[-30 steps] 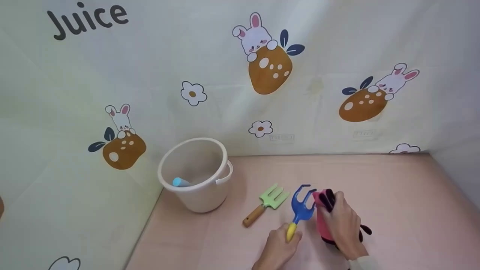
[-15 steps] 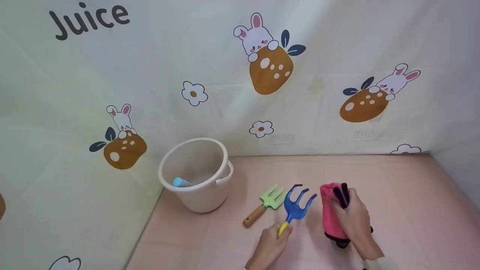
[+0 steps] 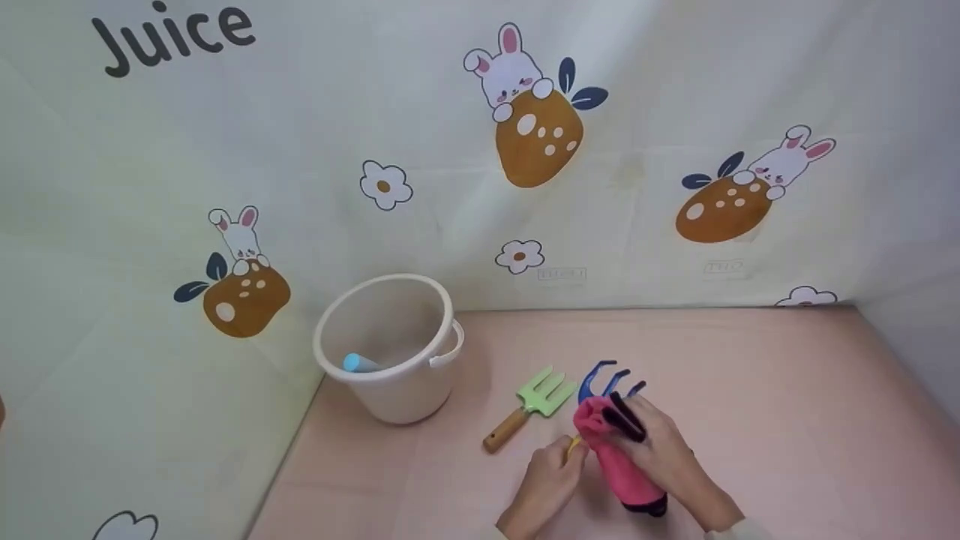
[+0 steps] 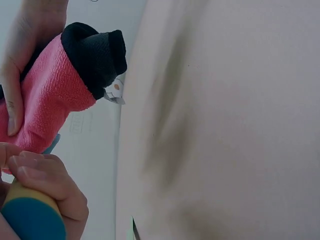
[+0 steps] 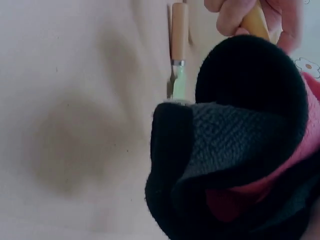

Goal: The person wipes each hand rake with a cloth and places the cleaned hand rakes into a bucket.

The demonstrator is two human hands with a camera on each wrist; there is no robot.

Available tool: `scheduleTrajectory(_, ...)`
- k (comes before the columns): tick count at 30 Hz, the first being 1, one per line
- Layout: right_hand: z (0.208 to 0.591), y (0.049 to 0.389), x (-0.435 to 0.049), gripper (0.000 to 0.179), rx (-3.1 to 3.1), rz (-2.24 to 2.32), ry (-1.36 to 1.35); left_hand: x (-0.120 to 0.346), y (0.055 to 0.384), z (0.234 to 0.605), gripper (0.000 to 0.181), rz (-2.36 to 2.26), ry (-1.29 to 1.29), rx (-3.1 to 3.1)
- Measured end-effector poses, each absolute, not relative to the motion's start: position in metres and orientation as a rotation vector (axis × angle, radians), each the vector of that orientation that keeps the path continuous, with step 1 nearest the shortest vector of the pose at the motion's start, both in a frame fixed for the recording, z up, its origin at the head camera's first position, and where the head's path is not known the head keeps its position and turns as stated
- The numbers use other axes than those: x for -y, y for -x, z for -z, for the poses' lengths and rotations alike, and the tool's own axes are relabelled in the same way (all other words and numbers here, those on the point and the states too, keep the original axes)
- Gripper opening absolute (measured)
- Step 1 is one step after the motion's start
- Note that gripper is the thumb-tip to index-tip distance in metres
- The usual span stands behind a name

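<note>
Above the pink tabletop (image 3: pixel 787 397), I see left hand (image 3: pixel 546 478) gripping rake (image 3: pixel 587 388), seemingly steadying it for cloth (image 3: pixel 624 474) clutched in right hand (image 3: pixel 666 446)

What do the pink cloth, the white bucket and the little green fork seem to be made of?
The pink cloth: probably microfibre or terry, judging by its fuzzy nap.
The white bucket: likely plastic, with a smooth, even surface and rounded rim.
The green fork: perhaps painted metal, given its silvery collar; its brown handle looks like smooth wood.
</note>
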State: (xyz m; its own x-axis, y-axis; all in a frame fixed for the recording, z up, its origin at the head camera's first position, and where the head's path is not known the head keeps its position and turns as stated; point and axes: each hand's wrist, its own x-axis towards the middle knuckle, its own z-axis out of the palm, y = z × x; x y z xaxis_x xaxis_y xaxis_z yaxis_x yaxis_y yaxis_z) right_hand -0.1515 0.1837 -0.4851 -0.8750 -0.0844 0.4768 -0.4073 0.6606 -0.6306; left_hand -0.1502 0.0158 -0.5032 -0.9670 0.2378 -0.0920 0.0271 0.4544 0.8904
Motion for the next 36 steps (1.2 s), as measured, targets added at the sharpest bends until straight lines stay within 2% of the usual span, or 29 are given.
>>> scheduleTrajectory(7,0.487,0.154,-0.178,0.026,2.622,-0.977,-0.266,-0.016,0.146,0.507,0.029,-1.497,-0.265,-2.535)
scheduleTrajectory(14,0.485,0.157,-0.178,0.036,2.710,-0.972,-0.061,-0.018,0.143,0.512,0.032,-1.450,-0.211,-2.538)
scheduleTrajectory(26,0.484,0.160,-0.179,0.043,2.701,-0.845,0.003,-0.016,0.144,0.510,0.030,-1.425,-0.191,-2.542)
scheduleTrajectory(36,0.485,0.163,-0.181,0.043,2.714,-0.915,0.076,-0.012,0.143,0.510,0.031,-1.475,-0.303,-2.621)
